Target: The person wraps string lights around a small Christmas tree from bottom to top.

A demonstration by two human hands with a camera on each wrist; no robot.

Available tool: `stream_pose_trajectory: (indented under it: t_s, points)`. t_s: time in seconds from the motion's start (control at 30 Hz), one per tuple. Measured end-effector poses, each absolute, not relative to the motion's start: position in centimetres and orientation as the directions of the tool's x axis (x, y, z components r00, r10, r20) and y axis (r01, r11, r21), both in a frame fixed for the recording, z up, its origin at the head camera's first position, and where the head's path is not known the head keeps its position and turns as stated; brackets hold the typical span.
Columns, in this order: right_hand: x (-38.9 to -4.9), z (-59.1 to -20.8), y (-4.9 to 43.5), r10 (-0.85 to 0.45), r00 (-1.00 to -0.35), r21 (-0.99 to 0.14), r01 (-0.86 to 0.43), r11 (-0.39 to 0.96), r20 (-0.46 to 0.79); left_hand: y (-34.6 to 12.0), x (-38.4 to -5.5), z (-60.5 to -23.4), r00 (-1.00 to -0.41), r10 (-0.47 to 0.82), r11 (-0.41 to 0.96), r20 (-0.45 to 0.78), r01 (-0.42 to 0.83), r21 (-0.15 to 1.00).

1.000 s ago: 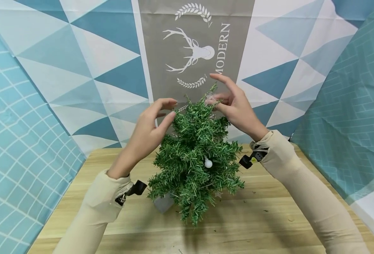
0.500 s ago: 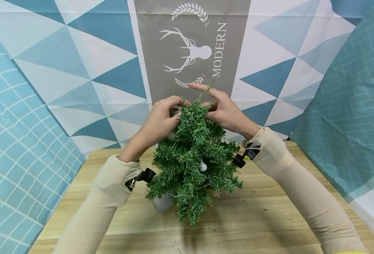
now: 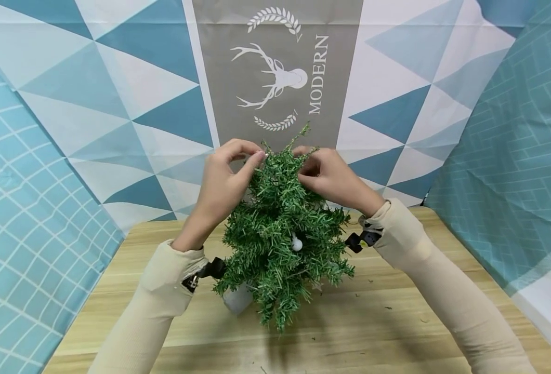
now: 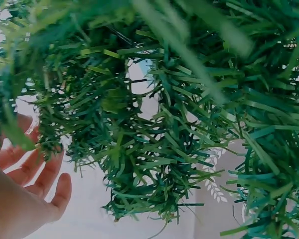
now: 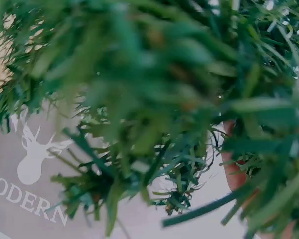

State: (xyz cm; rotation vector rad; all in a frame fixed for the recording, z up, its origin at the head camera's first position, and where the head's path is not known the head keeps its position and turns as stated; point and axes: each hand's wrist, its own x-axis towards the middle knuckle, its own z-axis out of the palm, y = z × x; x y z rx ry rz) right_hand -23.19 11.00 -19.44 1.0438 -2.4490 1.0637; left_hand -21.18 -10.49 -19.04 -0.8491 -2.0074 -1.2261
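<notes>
A small green artificial Christmas tree (image 3: 285,208) stands between both hands. A white round bulb-shaped ornament (image 3: 296,243) sits on its front branches. My left hand (image 3: 221,182) is at the upper left of the treetop, thumb and forefinger pinching a tiny whitish bit whose kind I cannot make out. My right hand (image 3: 333,174) is at the upper right, its fingers bent toward the treetop; foliage hides the tips and whatever may be between them. In the left wrist view the left hand (image 4: 32,184) shows behind branches. Needles largely cover the right hand (image 5: 236,174) in the right wrist view.
The tree stands on a wooden table (image 3: 350,332) with stray needle bits. A pale grey block-like thing (image 3: 238,298) and a small star (image 3: 317,285) show under the lower branches. A patterned cloth backdrop (image 3: 163,104) with a deer print rises behind the tree.
My right hand moved left and down to the treetop, its raised forefinger now bent. A clear, blurred thing seen at the right hand no longer shows. The left hand closed to a pinch.
</notes>
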Motion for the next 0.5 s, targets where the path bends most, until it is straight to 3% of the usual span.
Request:
stream_pose_trajectory:
  t_s: [0.33, 0.5]
  points:
    - [-22.6, -20.8, 11.6, -0.516, -0.650, -0.418, -0.758, 0.501, 0.559, -10.7, -16.9, -18.1, -0.590, 0.169, 0.321, 0.789, 0.790, 0.522]
    - [-22.2, -21.5, 11.8, -0.473, -0.578, -0.361, -0.803, 0.474, 0.665, -10.8, -16.1, -18.5, -0.528, 0.155, 0.311, 0.835, 0.828, 0.466]
